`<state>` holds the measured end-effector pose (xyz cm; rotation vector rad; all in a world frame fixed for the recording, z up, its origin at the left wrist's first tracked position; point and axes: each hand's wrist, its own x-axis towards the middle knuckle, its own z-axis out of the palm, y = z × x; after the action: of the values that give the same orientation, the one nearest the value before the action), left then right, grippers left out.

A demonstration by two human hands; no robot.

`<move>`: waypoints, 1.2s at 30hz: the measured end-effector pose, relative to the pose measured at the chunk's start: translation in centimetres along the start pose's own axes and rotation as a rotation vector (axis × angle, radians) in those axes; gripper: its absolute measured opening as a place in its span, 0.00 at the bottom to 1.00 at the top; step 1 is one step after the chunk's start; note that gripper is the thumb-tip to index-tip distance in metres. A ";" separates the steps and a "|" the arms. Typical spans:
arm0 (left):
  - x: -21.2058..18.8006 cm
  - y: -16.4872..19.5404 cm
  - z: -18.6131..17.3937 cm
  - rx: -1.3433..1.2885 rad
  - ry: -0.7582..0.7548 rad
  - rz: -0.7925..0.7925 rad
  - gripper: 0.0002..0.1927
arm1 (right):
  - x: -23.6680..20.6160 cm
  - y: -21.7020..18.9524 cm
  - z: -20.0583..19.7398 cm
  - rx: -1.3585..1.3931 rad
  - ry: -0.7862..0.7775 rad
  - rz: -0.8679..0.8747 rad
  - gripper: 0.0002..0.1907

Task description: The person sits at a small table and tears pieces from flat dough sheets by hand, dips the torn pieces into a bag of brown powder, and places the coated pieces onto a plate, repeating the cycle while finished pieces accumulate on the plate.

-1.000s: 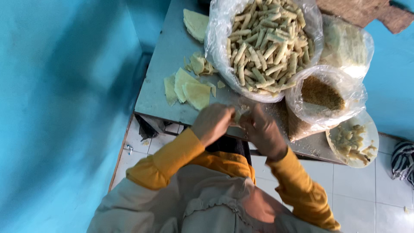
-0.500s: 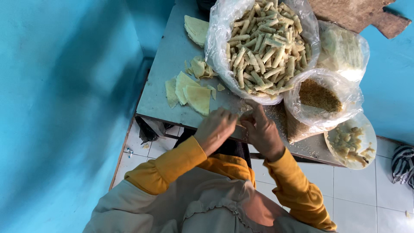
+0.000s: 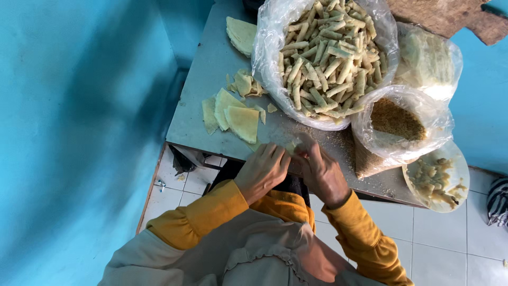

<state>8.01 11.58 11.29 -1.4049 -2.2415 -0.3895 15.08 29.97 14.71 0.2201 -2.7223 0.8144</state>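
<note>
Both my hands meet at the near edge of the grey metal table (image 3: 211, 79), just below the centre of the frame. My left hand (image 3: 262, 170) lies palm down, wrist bent, fingers (image 3: 275, 154) curled forward and pressed onto a small pale piece of wrapper (image 3: 291, 146) that peeks out between the two hands. My right hand (image 3: 320, 172) comes in beside it, fingers bunched over the same piece; both hands are pinched closed on it, though my fingers hide most of it and I cannot tell its shape. My yellow sleeves (image 3: 203, 214) run down toward the bottom of the frame, elbows out.

Up from my hands, left of centre, lies a loose stack of flat pale wrapper sheets (image 3: 238, 119); I count about three large ones, plus a crumpled little heap (image 3: 244, 83) above them and one more sheet (image 3: 241, 34) at the table's far end. There are three clear plastic bags: a big one full of rolled sticks (image 3: 328, 58), too many to count, at top centre; one with brown crumbs (image 3: 397, 122) to its lower right; one with pale sheets (image 3: 428, 58) at upper right. A single round plate of filling (image 3: 436, 177) sits at the right edge of the table.
</note>
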 end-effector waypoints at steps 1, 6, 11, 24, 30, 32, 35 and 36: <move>-0.1 0.0 -0.1 0.023 0.005 0.008 0.15 | -0.2 0.1 0.2 -0.088 0.020 -0.055 0.25; -0.2 1.0 -0.2 0.156 -0.050 -0.072 0.17 | -1.4 -0.4 1.5 -0.418 0.195 -0.193 0.27; 1.9 0.6 2.5 0.066 -0.354 -0.152 0.16 | -0.9 -1.3 1.7 -0.563 0.076 -0.106 0.29; -0.3 -7.5 -0.6 -0.497 0.502 -0.564 0.22 | 3.8 0.4 -0.2 -0.170 0.076 -0.256 0.32; -0.9 -8.0 -1.0 -0.826 0.626 -0.677 0.15 | 7.8 1.4 -4.2 -0.371 0.331 -0.212 0.16; -0.9 -8.0 -1.1 -0.900 0.628 -0.708 0.15 | 8.2 0.6 -5.1 -0.803 0.535 -0.255 0.21; -1.1 -7.8 -1.2 -0.954 0.632 -0.740 0.15 | 7.5 -3.0 -0.6 -0.384 0.096 -0.208 0.21; -1.2 -7.7 -1.2 -0.975 0.642 -0.747 0.15 | 7.7 -4.4 2.0 -0.192 0.177 -0.448 0.20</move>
<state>1.78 6.72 11.79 -0.5047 -1.9375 -2.0401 8.32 24.71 17.80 0.6520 -2.4256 0.4205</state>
